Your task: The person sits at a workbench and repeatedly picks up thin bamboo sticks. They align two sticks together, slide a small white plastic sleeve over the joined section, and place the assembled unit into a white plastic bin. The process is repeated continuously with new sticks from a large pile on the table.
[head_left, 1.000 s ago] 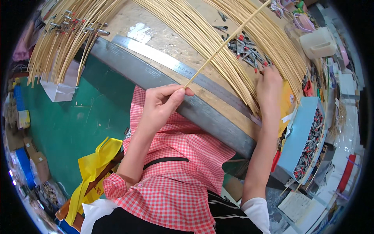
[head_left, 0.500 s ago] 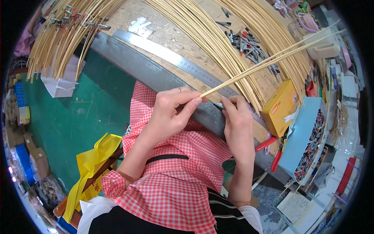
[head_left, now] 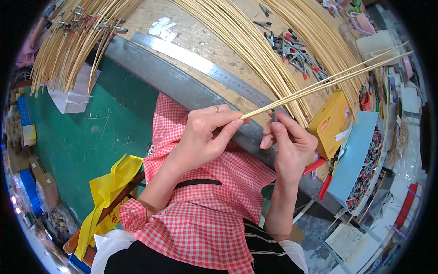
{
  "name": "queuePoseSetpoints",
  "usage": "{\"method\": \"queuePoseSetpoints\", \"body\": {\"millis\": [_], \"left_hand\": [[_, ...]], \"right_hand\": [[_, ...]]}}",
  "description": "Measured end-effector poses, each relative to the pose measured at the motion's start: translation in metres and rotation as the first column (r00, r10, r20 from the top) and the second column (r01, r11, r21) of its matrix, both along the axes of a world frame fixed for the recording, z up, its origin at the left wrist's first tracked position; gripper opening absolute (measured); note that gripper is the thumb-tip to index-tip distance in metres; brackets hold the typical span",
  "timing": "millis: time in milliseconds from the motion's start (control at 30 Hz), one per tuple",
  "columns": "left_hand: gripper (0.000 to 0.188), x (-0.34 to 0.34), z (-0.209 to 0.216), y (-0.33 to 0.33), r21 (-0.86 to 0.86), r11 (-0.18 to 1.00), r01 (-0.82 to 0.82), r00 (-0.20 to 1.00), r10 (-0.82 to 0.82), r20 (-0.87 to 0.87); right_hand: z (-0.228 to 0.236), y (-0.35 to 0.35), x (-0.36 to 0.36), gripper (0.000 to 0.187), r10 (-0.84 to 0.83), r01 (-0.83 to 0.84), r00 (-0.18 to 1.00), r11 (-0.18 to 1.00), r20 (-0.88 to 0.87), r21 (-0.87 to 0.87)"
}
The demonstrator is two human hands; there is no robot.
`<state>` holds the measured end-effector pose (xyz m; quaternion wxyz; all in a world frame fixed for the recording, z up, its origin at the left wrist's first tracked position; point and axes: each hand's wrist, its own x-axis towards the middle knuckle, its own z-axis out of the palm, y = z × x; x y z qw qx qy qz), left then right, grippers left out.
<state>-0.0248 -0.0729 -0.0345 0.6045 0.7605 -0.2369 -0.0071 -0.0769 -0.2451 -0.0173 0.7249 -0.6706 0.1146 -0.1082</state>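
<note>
My left hand point(head_left: 207, 132) is closed, pinching the near ends of a few thin pale bamboo strips point(head_left: 315, 87) between thumb and fingers. The strips run up to the right and fan slightly apart at their far ends. Just right of those ends, my right hand point(head_left: 294, 144) is closed on a small dark clip point(head_left: 274, 115), held upright by thumb and fingertips close to the strips. Most of the clip is hidden by the fingers. Both hands are above the dark metal front edge point(head_left: 182, 100) of the workbench.
A steel ruler point(head_left: 196, 61) lies along the bench beside long bundles of bamboo strips point(head_left: 237, 41). Loose clips point(head_left: 294, 52) form a pile between them. At right stand a yellow box point(head_left: 329, 123), red-handled pliers point(head_left: 325, 187) and a blue box of clips point(head_left: 351, 164). Clipped strips point(head_left: 73, 50) overhang at left.
My right hand has moved right and turned, bringing the clip upright beside the strips. The strips' far ends have dropped lower in view, while my left hand keeps its pinch.
</note>
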Motion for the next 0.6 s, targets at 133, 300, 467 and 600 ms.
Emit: {"method": "queuePoseSetpoints", "body": {"millis": [133, 300, 467, 600], "left_hand": [[0.012, 0.0001, -0.0005, 0.0004, -0.006, 1.0, 0.006, 1.0, -0.006, 0.014], [0.012, 0.0014, 0.0003, 0.002, 0.028, 1.0, 0.013, 1.0, -0.014, 0.017], [0.011, 0.0004, -0.0026, 0.0, -0.002, 1.0, 0.017, 0.999, -0.017, 0.029], [0.011, 0.0004, 0.0003, 0.0009, 0.014, 1.0, 0.022, 1.0, -0.022, 0.009]], "right_hand": [[0.0035, -0.0006, 0.0015, 0.018, -0.002, 0.002, 1.0, 1.0, 0.017, -0.018], [0.0036, -0.0019, 0.002, 0.018, -0.008, 0.008, 1.0, 1.0, 0.01, -0.018], [0.0052, -0.0014, 0.0025, 0.018, -0.001, 0.001, 1.0, 1.0, 0.022, -0.021], [0.0046, -0.0024, 0.0019, 0.019, 0.004, -0.003, 1.0, 0.999, 0.031, -0.032]]}}
